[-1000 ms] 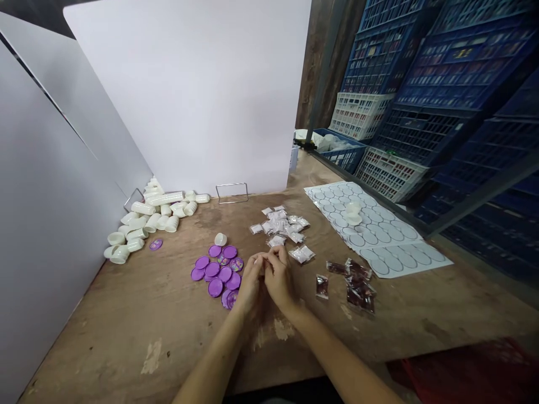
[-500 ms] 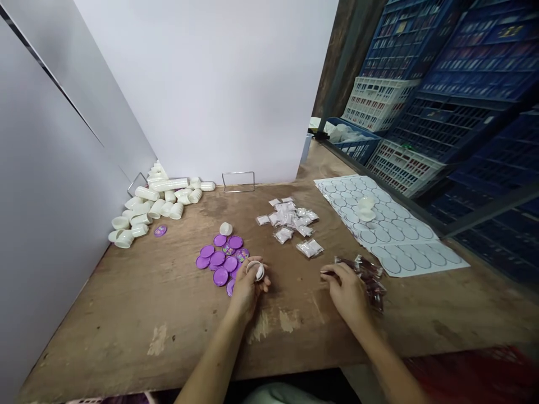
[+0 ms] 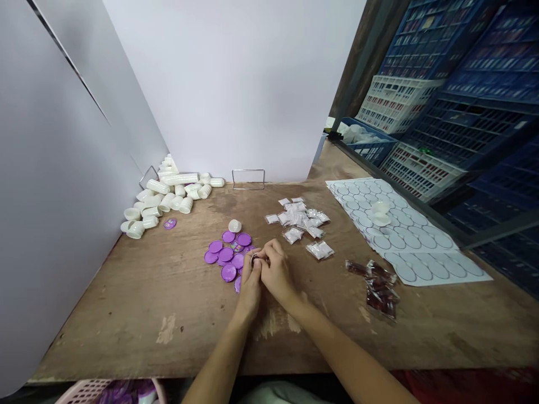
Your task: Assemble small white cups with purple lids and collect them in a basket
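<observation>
My left hand (image 3: 250, 280) is wrapped round a small white plastic cup (image 3: 254, 257), mostly hidden by my fingers. My right hand (image 3: 274, 275) meets it there, its fingers pinched at the cup's mouth on a dark red sachet, of which only a dark bit shows. Purple round lids (image 3: 226, 254) lie in a cluster just left of my hands, a single white cup (image 3: 234, 226) behind them. Beyond my right hand are small clear packets of white content (image 3: 297, 216). Dark red sachets (image 3: 381, 292) form a pile farther right.
Stacked white cups (image 3: 168, 196) lie at the back left, near a lone lid (image 3: 170, 224). Sheets printed with ovals (image 3: 396, 235) cover the right side, with clear-white pieces on top. A wire stand (image 3: 248, 179) touches the back panel. Crates (image 3: 425, 112) rise at right; a pink basket (image 3: 80, 391) sits below.
My right hand has moved left from the dark red sachets to the cup in my left hand. The view has shifted slightly, bringing more of the pink basket into sight.
</observation>
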